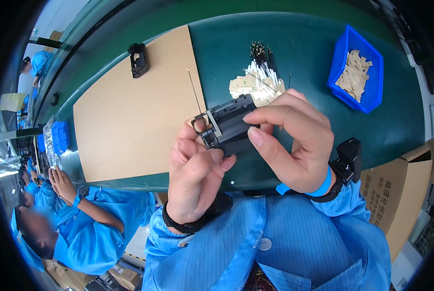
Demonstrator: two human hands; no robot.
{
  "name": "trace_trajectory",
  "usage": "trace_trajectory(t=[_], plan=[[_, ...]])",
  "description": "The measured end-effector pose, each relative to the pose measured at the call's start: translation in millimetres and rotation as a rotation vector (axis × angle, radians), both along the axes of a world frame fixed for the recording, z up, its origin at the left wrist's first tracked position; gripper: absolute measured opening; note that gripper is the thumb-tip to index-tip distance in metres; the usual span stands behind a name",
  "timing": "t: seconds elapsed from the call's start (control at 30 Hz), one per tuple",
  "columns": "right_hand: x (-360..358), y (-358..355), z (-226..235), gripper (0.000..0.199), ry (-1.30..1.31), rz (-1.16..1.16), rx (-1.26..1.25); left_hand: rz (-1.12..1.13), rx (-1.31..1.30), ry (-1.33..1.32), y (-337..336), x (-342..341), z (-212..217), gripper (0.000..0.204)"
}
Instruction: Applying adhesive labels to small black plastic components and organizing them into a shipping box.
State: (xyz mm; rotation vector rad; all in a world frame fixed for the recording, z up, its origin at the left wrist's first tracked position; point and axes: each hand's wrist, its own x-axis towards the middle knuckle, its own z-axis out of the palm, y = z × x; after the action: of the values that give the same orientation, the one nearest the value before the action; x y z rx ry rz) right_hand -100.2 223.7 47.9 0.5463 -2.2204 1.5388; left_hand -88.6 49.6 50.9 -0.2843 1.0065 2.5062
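A black plastic housing point(235, 122) is held up over the near edge of the green table. My left hand point(193, 167) is closed around its left end, thumb in front and fingers behind. The thumb and index finger of my right hand point(299, 138) pinch the housing's right side; the other fingers curl behind. A pale strip point(214, 123) crosses the housing near my left fingers. From that end a thin dark wire point(194, 87) with a small brass-coloured tip sticks up. What lies between my right fingertips and the housing is hidden.
A brown cardboard sheet point(139, 116) covers the table's left part, with another black housing point(138, 60) on it. Beyond my hands lie black-and-white wires point(264, 65) and tan adhesive pieces point(243, 86). A blue bin point(340, 58) holds tan pieces. A co-worker point(93, 233) sits at left.
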Motion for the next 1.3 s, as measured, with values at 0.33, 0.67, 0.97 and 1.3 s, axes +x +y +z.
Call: trace_trajectory(t=[0.33,0.67,0.97,1.3], plan=[[7.3,4.4,-3.7,0.018,-0.137,0.011,-0.014,-0.05,0.049,0.036,-3.0,-1.2,-3.8,0.037],[3.4,1.4,-9.5,0.039,-0.124,0.152,-0.086,-0.019,0.005,0.037,0.9,-2.1,-1.1,0.039],[4.6,-6.8,-12.9,0.043,-0.202,0.124,-0.205,-0.007,-0.058,0.087,5.3,-1.1,-0.9,0.038],[3.9,-8.0,-12.6,0.035,-0.202,0.159,-0.165,0.118,-0.152,0.117,12.1,1.7,-7.7,0.033]])
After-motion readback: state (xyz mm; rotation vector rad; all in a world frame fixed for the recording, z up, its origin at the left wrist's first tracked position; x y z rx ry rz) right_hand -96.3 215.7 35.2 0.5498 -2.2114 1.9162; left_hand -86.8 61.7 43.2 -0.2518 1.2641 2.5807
